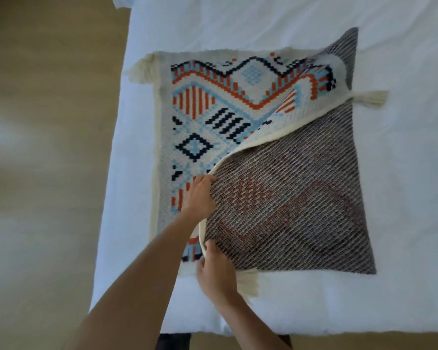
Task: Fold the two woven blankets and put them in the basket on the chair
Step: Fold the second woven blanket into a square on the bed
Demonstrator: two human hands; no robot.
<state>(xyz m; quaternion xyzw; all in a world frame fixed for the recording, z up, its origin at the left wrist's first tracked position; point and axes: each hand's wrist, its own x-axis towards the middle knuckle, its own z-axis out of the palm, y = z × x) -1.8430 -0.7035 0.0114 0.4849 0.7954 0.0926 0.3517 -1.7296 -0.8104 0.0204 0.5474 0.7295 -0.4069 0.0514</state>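
A woven blanket [202,117] with an orange, blue and navy pattern and cream tassels lies on the white bed. Its right part is turned over toward the left, showing the grey striped underside [288,193]. My left hand [200,193] grips the cream folded edge near the blanket's middle. My right hand [215,269] holds the same edge at the near corner, beside a tassel [248,284]. No second blanket, basket or chair is in view.
The white bed [314,309] fills the middle and right of the view, its near edge at the bottom. A tan floor [48,173] lies to the left. Another tassel [369,97] sticks out on the right.
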